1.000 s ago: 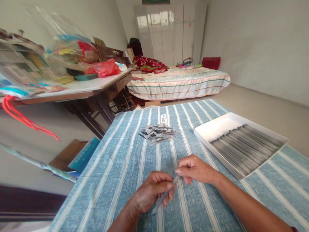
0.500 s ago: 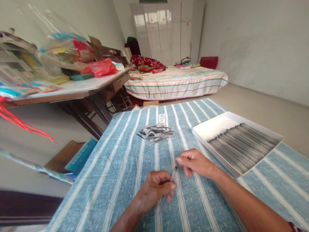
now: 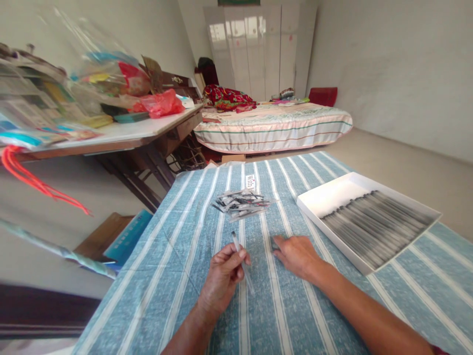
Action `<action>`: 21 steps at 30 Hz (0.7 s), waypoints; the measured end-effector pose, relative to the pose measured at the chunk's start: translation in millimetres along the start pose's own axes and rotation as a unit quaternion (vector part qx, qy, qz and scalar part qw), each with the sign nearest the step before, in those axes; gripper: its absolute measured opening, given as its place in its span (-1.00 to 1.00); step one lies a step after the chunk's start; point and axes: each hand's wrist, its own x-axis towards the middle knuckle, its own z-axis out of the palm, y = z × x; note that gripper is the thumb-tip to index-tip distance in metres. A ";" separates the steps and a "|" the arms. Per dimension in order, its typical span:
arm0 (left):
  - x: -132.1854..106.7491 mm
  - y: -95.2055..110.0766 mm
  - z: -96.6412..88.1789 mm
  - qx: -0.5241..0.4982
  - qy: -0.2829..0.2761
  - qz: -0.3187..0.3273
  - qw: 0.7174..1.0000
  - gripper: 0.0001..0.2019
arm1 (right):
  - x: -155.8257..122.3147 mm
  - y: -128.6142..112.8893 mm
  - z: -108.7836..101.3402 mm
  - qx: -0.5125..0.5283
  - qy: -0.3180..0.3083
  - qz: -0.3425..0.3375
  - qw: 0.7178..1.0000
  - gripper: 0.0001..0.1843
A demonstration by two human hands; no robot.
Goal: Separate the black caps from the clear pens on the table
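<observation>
Between the thumb and fingers of my left hand [image 3: 226,273] is a slim pen [image 3: 235,240] with a clear barrel and a dark upper end, slanting over the striped cloth. To its right, my right hand [image 3: 298,256] is low over the table, fingertips drawn together. A small, blurred dark patch shows at those fingertips, and I cannot make out what it is. Beyond both hands lies a loose pile of thin dark pieces in clear wrapping [image 3: 242,204]. A shallow white box [image 3: 336,249] on the right holds many dark, slender pens [image 3: 380,224] in a row.
Blue-and-white striped cloth [image 3: 185,236] covers the table. A paper label [image 3: 250,182] lies behind the pile. On the left stands a cluttered side table [image 3: 148,133] with plastic bags. A bed [image 3: 273,130] is beyond the far edge.
My left hand has moved left, and the pen in it now tilts the other way, its dark end away from my right hand. My right hand has lowered slightly, fingertips turned toward the cloth.
</observation>
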 end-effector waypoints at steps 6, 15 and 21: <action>0.4 4.4 -1.9 -0.090 -0.001 -0.002 0.996 -0.81 | -4.3 -7.2 -7.6 0.067 0.007 0.005 0.998 -0.87; 2.5 7.2 -7.0 -0.181 0.023 0.006 0.983 -0.88 | -8.5 -22.1 -13.9 0.624 0.012 0.021 0.781 -0.79; 2.5 7.0 -6.8 -0.191 0.041 0.009 0.981 -0.89 | -8.2 -23.2 -7.7 0.709 0.066 0.052 0.700 -0.82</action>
